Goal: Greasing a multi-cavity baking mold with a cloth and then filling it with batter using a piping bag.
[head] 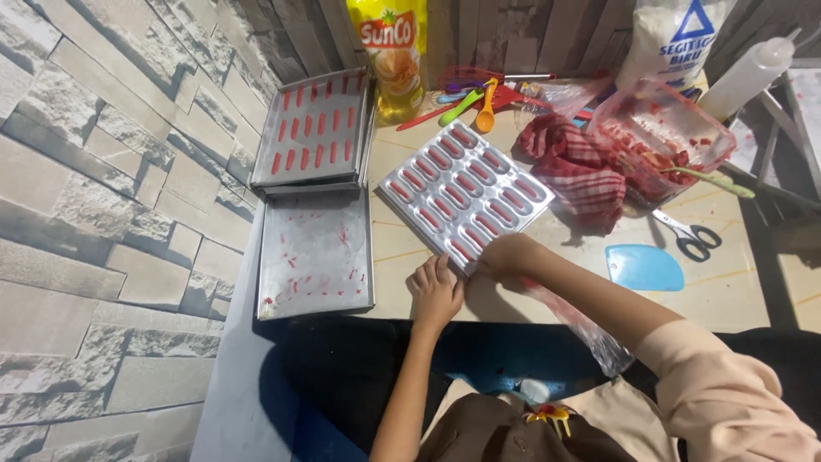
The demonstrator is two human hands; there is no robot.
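A silver metal mould tray (463, 192) with rows of oblong cavities filled with red batter lies tilted on the table. My left hand (434, 292) rests at its near corner, fingers touching the edge. My right hand (506, 257) is closed on a clear plastic piping bag (583, 326) with red residue, its tip at the tray's near edge. The bag trails back along my forearm.
Two flat baking trays (315, 250) sit at the left, the far one with red strips. A checked red cloth (581, 167), a clear tub with red mix (663, 137), scissors (688, 234), a blue scraper (643, 267), an oil pouch (389, 51), a squeeze bottle (748, 73) and spoons (479, 98) surround the mould.
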